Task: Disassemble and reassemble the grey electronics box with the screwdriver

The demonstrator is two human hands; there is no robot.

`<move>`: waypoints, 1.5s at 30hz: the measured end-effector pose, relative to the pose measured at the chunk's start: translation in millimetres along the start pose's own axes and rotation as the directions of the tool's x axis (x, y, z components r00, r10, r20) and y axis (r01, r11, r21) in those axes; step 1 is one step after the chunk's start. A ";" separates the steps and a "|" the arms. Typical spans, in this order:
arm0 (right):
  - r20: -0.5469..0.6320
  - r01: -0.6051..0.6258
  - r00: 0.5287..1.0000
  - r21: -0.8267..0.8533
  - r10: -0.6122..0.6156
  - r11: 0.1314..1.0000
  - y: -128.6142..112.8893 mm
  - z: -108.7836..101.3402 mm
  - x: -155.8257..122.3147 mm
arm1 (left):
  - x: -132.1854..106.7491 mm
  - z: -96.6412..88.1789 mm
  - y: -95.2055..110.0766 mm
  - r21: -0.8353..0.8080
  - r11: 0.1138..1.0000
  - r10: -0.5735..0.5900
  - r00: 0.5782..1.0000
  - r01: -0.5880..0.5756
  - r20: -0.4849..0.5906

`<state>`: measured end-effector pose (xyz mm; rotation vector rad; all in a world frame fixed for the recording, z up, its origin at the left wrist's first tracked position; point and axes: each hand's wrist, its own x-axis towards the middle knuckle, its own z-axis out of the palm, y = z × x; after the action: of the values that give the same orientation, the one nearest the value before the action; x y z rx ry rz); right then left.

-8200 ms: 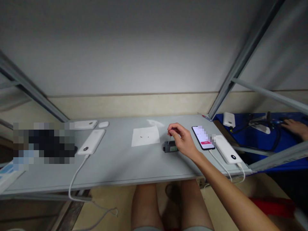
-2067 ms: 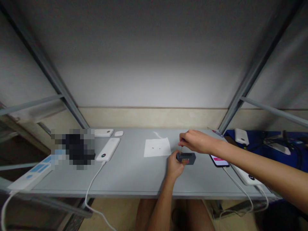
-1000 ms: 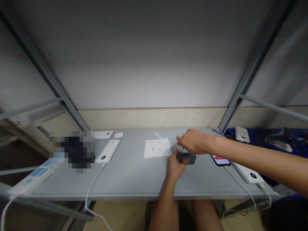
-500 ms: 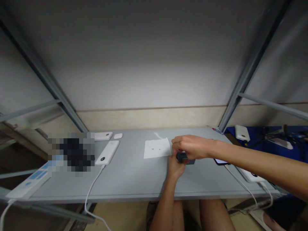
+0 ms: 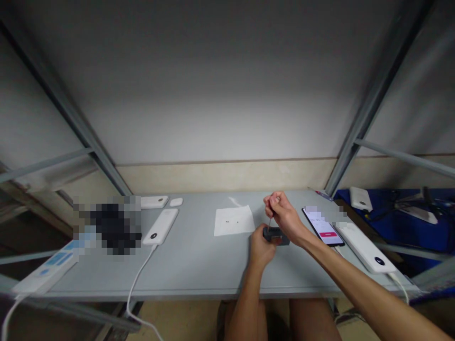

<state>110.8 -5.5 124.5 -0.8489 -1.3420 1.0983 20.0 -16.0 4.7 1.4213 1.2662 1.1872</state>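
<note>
My left hand [image 5: 261, 247] is closed around the left end of a small dark grey boxy device [image 5: 283, 239], holding it on the table. Above it, my right hand [image 5: 284, 215] is closed in a fist around a screwdriver; the fingers hide its handle. The thin screwdriver shaft [image 5: 270, 222] points down, with its tip at the top of the device. Whether the tip sits in a screw is too small to see. Left of my hands lies a white sheet of paper [image 5: 232, 228] with a few tiny dark pieces [image 5: 227, 221] on it.
A phone [image 5: 322, 227] with a lit screen and a cabled white power bank [image 5: 368, 248] lie on the right. Another power bank [image 5: 161, 226], a small white case [image 5: 176, 202] and a power strip [image 5: 46, 272] are on the left. Metal posts [image 5: 350, 147] frame the table.
My right hand has turned more upright above the device, and the screwdriver shaft now shows. The right forearm has swung lower, uncovering the phone and power bank. My left hand keeps its hold.
</note>
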 end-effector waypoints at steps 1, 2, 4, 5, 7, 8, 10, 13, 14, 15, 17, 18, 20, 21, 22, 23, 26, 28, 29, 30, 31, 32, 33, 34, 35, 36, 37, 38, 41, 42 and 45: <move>-0.036 -0.011 0.999 0.049 0.012 0.999 1.7 0.0 0.1 | -0.5 -0.3 0.9 0.005 1.000 0.001 1.000 -0.001 -0.003; -0.056 -0.015 0.998 0.081 0.020 0.997 1.9 -0.3 -0.1 | -0.9 -0.5 1.8 0.011 1.000 0.002 1.000 -0.002 -0.007; -0.064 -0.017 0.998 0.094 0.024 0.995 -0.7 -1.1 -1.1 | -1.3 -0.9 2.8 0.024 1.000 0.003 1.000 -0.003 -0.016; -0.059 -0.019 0.998 0.083 0.024 0.996 -2.7 -1.2 -1.7 | -1.4 -0.9 2.9 0.026 1.000 0.005 1.000 -0.005 -0.016; -0.047 -0.027 0.998 0.063 0.030 0.998 -6.3 -0.7 -2.4 | -1.4 -0.6 2.3 0.012 1.000 0.012 1.000 -0.012 -0.010; -0.033 -0.037 0.999 0.067 0.039 0.997 -7.3 0.0 -2.4 | -1.3 -0.3 1.7 -0.005 1.000 0.015 1.000 -0.015 -0.005; 0.003 -0.052 0.999 0.094 0.052 0.994 -7.4 1.9 -1.8 | -1.2 0.2 0.7 -0.047 0.999 0.015 1.000 -0.015 0.004; 0.028 -0.055 0.998 0.085 0.053 0.995 -4.0 4.5 -0.9 | -1.5 0.2 1.0 -0.073 0.997 0.008 1.000 -0.008 0.004; 0.025 -0.054 0.998 0.070 0.052 0.996 -2.6 5.0 -0.9 | -1.7 0.0 1.7 -0.069 0.998 0.007 1.000 -0.007 0.004; 0.025 -0.056 0.998 0.057 0.054 0.997 -1.2 5.1 -1.0 | -1.9 -0.2 2.5 -0.062 0.998 0.005 1.000 -0.005 0.002; 0.036 -0.062 0.998 0.052 0.060 0.997 1.4 5.0 -1.4 | -2.4 -0.7 4.2 -0.056 0.998 0.007 1.000 -0.007 0.001; 0.044 -0.062 0.997 0.061 0.060 0.996 2.6 5.0 -1.4 | -2.6 -0.8 4.7 -0.060 0.998 0.010 1.000 -0.010 0.003; 0.051 -0.053 0.998 0.097 0.048 0.994 4.9 6.4 -0.6 | -2.6 -0.8 5.0 -0.071 0.997 0.011 1.000 -0.011 0.005; 0.046 -0.050 0.998 0.125 0.044 0.991 6.1 8.1 0.2 | -2.4 -0.7 4.8 -0.074 0.997 0.013 1.000 -0.012 0.007; 0.041 -0.052 0.998 0.156 0.046 0.986 7.2 10.5 1.2 | -2.2 -0.5 4.3 -0.072 0.997 0.017 1.000 -0.016 0.007; 0.039 -0.060 0.998 0.189 0.054 0.980 8.2 13.5 2.3 | -1.8 -0.4 3.7 -0.066 0.998 0.025 1.000 -0.024 0.006; 0.056 -0.101 0.994 0.262 0.090 0.960 9.0 22.9 5.9 | -0.8 0.3 2.1 -0.054 0.997 0.059 0.998 -0.059 0.001; 0.070 -0.121 0.992 0.274 0.105 0.954 6.5 25.9 8.1 | -0.4 0.7 1.2 -0.057 0.997 0.051 0.999 -0.051 0.003; 0.070 -0.123 0.992 0.274 0.107 0.954 4.2 25.5 9.0 | -0.4 0.8 0.8 -0.054 0.998 0.038 0.999 -0.038 0.003; 0.063 -0.118 0.992 0.265 0.105 0.957 1.4 23.6 9.8 | -0.4 0.7 0.3 -0.043 0.999 0.026 1.000 -0.026 0.003; 0.052 -0.109 0.994 0.242 0.100 0.964 -1.9 20.3 10.4 | -0.4 0.5 -0.2 -0.028 0.999 0.017 1.000 -0.017 0.000; 0.047 -0.095 0.995 0.192 0.087 0.977 -5.3 15.9 10.6 | -0.5 0.2 -0.6 -0.011 1.000 0.013 1.000 -0.013 -0.005; 0.054 -0.077 0.996 0.107 0.072 0.991 -8.6 10.6 10.3 | -0.4 -0.1 -0.9 0.005 1.000 0.013 1.000 -0.013 -0.013; 0.083 -0.053 0.995 -0.028 0.055 0.998 -11.7 4.8 9.4 | -0.4 -0.4 -1.0 0.012 1.000 0.017 1.000 -0.016 -0.018; 0.143 -0.017 0.989 -0.202 0.047 0.979 -14.2 -1.0 7.7 | -0.2 -0.6 -0.7 0.004 1.000 0.029 0.999 -0.029 -0.018; 0.212 0.025 0.975 -0.387 0.063 0.922 -16.0 -6.3 5.2 | 0.0 -0.7 -0.2 -0.016 0.999 0.047 0.999 -0.048 -0.017; 0.272 0.066 0.956 -0.562 0.109 0.825 -16.8 -10.9 1.8 | 0.2 -0.5 0.5 -0.040 0.997 0.070 0.997 -0.070 -0.010; 0.311 0.105 0.935 -0.705 0.173 0.701 -16.8 -14.5 -2.2 | 0.5 -0.1 1.2 -0.064 0.994 0.094 0.996 -0.094 -0.003; 0.292 0.161 0.891 -0.919 0.347 0.359 -12.9 -18.8 -15.4 | 1.2 1.7 1.8 -0.068 0.990 0.124 0.992 -0.124 -0.008; 0.273 0.168 0.888 -0.942 0.371 0.289 -11.2 -18.3 -19.2 | 1.4 2.5 1.1 -0.050 0.991 0.120 0.993 -0.121 -0.019; 0.268 0.214 0.885 -0.960 0.381 0.179 -9.0 -14.4 -26.5 | 1.6 4.0 -1.8 -0.026 0.992 0.123 0.991 -0.124 -0.043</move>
<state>128.5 -31.6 123.5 -1.7040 -2.5615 0.2912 23.7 -14.2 2.5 1.4792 1.1986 1.3181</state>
